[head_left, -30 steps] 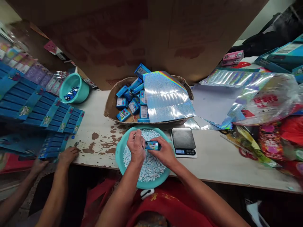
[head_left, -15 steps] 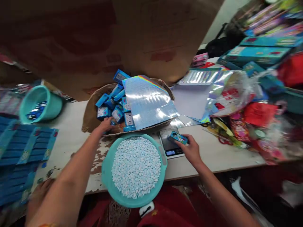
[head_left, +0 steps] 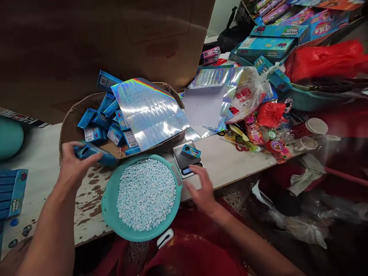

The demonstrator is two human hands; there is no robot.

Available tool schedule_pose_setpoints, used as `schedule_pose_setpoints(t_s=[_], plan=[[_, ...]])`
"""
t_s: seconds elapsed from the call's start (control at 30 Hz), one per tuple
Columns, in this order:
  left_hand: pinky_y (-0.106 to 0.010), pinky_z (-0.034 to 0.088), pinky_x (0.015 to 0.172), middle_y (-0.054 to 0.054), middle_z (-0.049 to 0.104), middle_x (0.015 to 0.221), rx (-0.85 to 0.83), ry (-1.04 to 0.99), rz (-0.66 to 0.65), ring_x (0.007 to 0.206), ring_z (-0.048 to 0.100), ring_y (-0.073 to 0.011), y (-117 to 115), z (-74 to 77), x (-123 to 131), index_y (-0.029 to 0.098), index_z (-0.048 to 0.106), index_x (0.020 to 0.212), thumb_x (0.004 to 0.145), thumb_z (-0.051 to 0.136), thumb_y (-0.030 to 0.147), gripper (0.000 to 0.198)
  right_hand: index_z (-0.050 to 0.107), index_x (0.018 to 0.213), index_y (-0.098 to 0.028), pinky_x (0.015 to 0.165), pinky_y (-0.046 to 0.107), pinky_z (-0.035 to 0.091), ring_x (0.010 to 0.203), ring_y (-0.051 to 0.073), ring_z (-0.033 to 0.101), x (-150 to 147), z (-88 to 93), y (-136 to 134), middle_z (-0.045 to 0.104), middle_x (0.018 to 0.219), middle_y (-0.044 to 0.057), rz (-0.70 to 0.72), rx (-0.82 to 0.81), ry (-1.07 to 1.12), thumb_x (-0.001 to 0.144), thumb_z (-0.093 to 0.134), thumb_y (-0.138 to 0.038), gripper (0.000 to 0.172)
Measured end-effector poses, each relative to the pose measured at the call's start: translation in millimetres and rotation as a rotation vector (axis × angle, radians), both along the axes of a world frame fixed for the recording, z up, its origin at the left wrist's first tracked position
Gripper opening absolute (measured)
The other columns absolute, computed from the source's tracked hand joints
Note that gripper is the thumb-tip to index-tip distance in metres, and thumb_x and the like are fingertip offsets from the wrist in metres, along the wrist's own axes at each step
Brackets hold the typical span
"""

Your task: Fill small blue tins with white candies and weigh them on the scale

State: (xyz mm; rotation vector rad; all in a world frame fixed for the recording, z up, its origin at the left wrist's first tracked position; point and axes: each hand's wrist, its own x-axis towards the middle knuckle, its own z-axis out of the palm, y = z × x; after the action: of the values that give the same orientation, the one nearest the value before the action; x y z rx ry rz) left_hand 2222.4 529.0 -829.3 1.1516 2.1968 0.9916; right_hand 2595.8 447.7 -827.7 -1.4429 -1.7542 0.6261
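Note:
My left hand (head_left: pixel 74 163) grips a small blue candy box (head_left: pixel 99 154) between thumb and fingers, at the near left rim of a shallow cardboard tray (head_left: pixel 66 132). Several similar blue boxes (head_left: pixel 101 119) lie jumbled in that tray. A second blue candy box (head_left: pixel 191 151) rests on a small digital scale (head_left: pixel 178 157). Just in front of the scale my right hand (head_left: pixel 202 189) is open, its fingers apart and holding nothing. Between my hands sits a turquoise colander-like bowl (head_left: pixel 109 212) full of pale blue and white candies (head_left: pixel 146 195).
A shiny holographic sheet (head_left: pixel 149 111) covers the tray's right part. A large cardboard box (head_left: pixel 100 42) stands behind. To the right are a clear plastic bag (head_left: pixel 247 92), red bags and stacked turquoise boxes (head_left: pixel 267 48). A display carton (head_left: pixel 17 191) and another person's hand (head_left: pixel 14 253) are at left.
My right hand has let go of its blue box, which now lies on the scale, and drawn back. My left hand has lifted a box from the tray. The view has shifted right.

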Motion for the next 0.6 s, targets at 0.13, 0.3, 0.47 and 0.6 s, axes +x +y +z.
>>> schedule_pose_setpoints(t_s=[0.13, 0.3, 0.47, 0.6], plan=[[-0.039, 0.051, 0.071, 0.001, 0.055, 0.092, -0.010, -0.333, -0.299, 0.079, 0.054, -0.0217, -82.4, 31.5, 93.6, 0.031, 0.056, 0.091, 0.049, 0.081, 0.046, 0.052, 0.031, 0.142, -0.024, 0.110, 0.047, 0.037, 0.133, 0.029, 0.041, -61.0, 3.7, -4.4, 0.041, 0.144, 0.013, 0.415, -0.266, 0.190, 0.060, 0.082, -0.044, 0.099], [-0.039, 0.052, 0.081, -0.009, 0.054, 0.117, 0.049, -0.558, -0.148, 0.099, 0.059, -0.0243, -108.7, -19.9, 144.8, 0.026, 0.051, 0.116, 0.079, 0.058, 0.048, 0.044, 0.040, 0.139, -0.022, 0.108, 0.048, 0.039, 0.126, 0.027, 0.049, -53.2, -6.9, 3.1, 0.050, 0.139, 0.010, 0.455, -0.668, 0.419, 0.069, 0.076, -0.037, 0.080], [-0.051, 0.029, 0.107, -0.016, 0.047, 0.130, -0.043, 0.078, -0.222, 0.127, 0.039, -0.0335, -73.6, -98.5, 138.2, 0.020, 0.058, 0.115, 0.083, 0.055, 0.046, 0.041, 0.051, 0.131, -0.022, 0.106, 0.050, 0.039, 0.121, 0.027, 0.054, -8.3, -4.6, 3.6, 0.059, 0.130, 0.007, 0.486, -0.868, 0.544, 0.067, 0.079, -0.037, 0.071], [-0.048, 0.036, 0.097, -0.017, 0.054, 0.119, -0.148, 0.246, -0.243, 0.115, 0.047, -0.0349, -62.4, -117.8, 158.8, 0.019, 0.061, 0.108, 0.083, 0.052, 0.056, 0.045, 0.058, 0.122, -0.020, 0.104, 0.050, 0.042, 0.112, 0.028, 0.061, 5.2, -1.2, -7.8, 0.066, 0.120, 0.007, 0.322, -0.985, 0.701, 0.068, 0.078, -0.036, 0.060]])
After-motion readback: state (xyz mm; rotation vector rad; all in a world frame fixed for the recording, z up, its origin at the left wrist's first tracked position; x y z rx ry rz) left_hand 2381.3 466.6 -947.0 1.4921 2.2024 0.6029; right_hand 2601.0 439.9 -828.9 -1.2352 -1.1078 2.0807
